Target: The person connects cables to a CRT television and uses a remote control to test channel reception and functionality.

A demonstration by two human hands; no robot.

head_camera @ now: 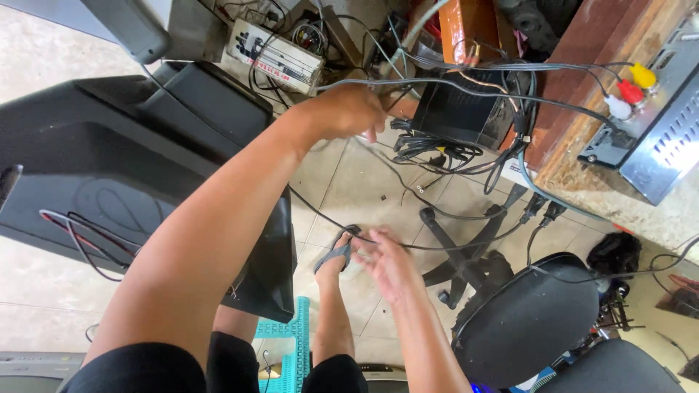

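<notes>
My left hand is raised, fingers curled around thin black cables that stretch right toward a silver metal box with yellow, red and white plugs. My right hand is lower, blurred, fingers closed on a thin black cable that runs right above the tiled floor. My foot in a dark sandal rests on the floor just left of that hand.
A large black flat television lies at the left. A black speaker box and tangled cords sit at the top middle. A black round chair seat stands at the lower right, a turquoise plastic stool beneath me.
</notes>
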